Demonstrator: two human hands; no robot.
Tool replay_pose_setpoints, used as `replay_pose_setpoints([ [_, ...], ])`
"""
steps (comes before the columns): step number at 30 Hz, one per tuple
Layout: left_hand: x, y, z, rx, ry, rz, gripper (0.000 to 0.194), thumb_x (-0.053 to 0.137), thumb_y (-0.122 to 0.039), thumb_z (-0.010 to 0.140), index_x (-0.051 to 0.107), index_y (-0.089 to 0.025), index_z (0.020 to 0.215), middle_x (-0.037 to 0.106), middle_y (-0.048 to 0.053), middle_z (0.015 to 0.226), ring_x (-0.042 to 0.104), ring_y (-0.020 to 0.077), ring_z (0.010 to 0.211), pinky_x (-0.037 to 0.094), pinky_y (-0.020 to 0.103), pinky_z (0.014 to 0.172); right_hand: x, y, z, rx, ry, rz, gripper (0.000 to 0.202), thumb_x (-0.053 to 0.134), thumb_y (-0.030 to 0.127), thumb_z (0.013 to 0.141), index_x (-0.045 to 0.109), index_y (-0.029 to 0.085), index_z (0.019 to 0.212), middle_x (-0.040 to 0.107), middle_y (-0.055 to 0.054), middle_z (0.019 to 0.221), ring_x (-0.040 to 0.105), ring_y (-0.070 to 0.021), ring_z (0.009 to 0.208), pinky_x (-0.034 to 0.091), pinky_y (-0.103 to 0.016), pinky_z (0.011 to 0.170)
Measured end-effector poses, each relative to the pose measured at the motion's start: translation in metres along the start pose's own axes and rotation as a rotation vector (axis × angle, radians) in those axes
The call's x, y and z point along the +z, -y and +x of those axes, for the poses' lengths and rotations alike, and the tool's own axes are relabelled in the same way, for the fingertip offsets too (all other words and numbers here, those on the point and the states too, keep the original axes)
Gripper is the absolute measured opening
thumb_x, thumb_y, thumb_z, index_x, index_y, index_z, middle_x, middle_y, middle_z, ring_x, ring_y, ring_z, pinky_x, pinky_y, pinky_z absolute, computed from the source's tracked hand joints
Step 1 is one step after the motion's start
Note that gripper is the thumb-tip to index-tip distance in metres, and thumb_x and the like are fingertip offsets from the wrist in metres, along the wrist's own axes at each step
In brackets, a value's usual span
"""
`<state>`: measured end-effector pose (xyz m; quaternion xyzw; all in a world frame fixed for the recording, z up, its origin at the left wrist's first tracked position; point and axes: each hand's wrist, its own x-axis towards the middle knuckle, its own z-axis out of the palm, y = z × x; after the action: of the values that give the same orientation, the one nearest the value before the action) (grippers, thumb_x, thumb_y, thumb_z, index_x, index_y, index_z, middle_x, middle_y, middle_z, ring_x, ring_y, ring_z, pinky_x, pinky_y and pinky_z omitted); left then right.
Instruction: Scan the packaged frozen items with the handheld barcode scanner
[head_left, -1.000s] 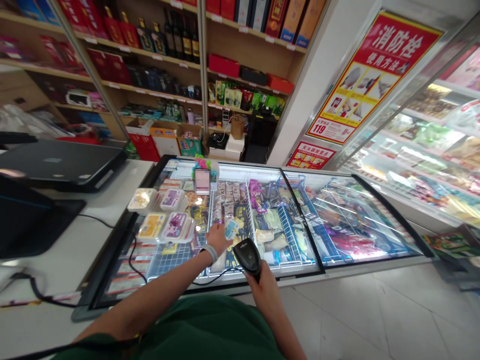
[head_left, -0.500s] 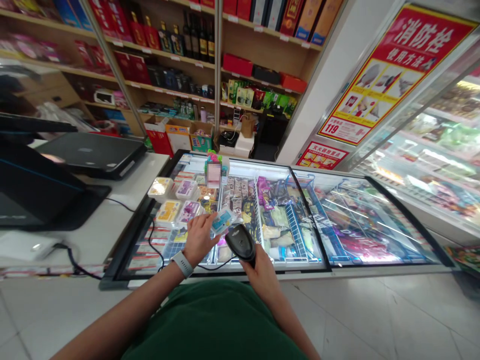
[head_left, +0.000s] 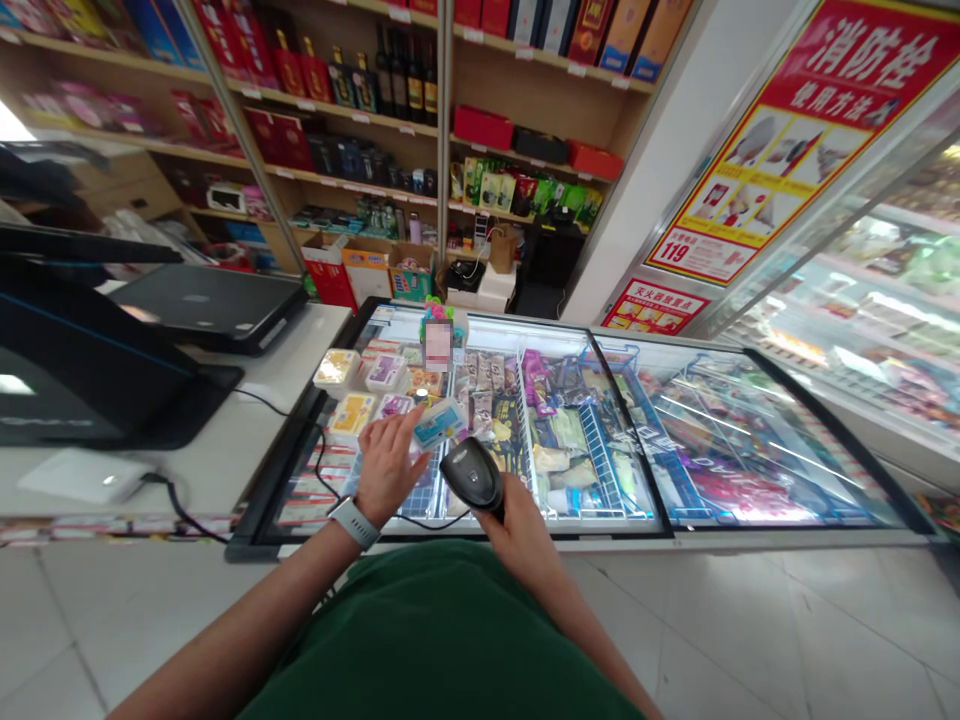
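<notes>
My left hand [head_left: 388,465], with a watch on its wrist, is over the freezer's glass top with fingers apart. Its fingertips are at the left edge of a blue-and-white package [head_left: 439,424], which seems to rest on the glass; whether they touch it is hard to tell. In my right hand [head_left: 517,520] is a black barcode scanner [head_left: 472,475], its head just below the package. Left of the package are several clear-lidded food boxes, among them a yellow box [head_left: 351,413] and a purple box [head_left: 386,372].
The chest freezer [head_left: 667,530] holds wire baskets of frozen goods. A decorated card stand [head_left: 438,343] is at its back. On the left, the counter [head_left: 300,400] carries a black checkout machine [head_left: 90,370] and a white device [head_left: 90,474]. A black cable [head_left: 321,465] crosses the glass.
The blue-and-white package, held by my left hand before, now lies flatter, and my left fingers have spread and drawn back left. The scanner has shifted slightly left within the view.
</notes>
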<state>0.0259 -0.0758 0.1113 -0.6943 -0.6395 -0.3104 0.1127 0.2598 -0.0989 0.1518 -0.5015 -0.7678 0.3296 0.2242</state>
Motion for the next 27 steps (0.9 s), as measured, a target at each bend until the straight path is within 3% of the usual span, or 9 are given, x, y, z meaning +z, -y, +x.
replay_pose_setpoints([
  [13, 0.002, 0.01, 0.003, -0.008, 0.031, -0.021, 0.076, 0.062, -0.027, 0.084, 0.026, -0.018, 0.15, 0.062, 0.014, 0.127, 0.053, 0.032, 0.117, 0.03, 0.045, 0.102, 0.003, 0.003, 0.007, -0.048, -0.005, 0.022, 0.02, 0.059, 0.024, 0.089, 0.05, 0.017, 0.105, 0.058, -0.009, 0.104, 0.055, -0.0251, 0.097, 0.044, -0.039, 0.085],
  [27, 0.002, 0.01, 0.003, -0.015, 0.051, -0.01, 0.078, 0.062, -0.028, 0.083, 0.023, -0.019, 0.151, 0.062, 0.015, 0.128, 0.053, 0.0328, 0.118, 0.03, 0.046, 0.101, 0.0, 0.006, 0.007, -0.044, -0.002, 0.02, 0.018, 0.06, 0.023, 0.088, 0.051, 0.018, 0.103, 0.06, -0.009, 0.104, 0.055, -0.0243, 0.096, 0.045, -0.036, 0.083],
])
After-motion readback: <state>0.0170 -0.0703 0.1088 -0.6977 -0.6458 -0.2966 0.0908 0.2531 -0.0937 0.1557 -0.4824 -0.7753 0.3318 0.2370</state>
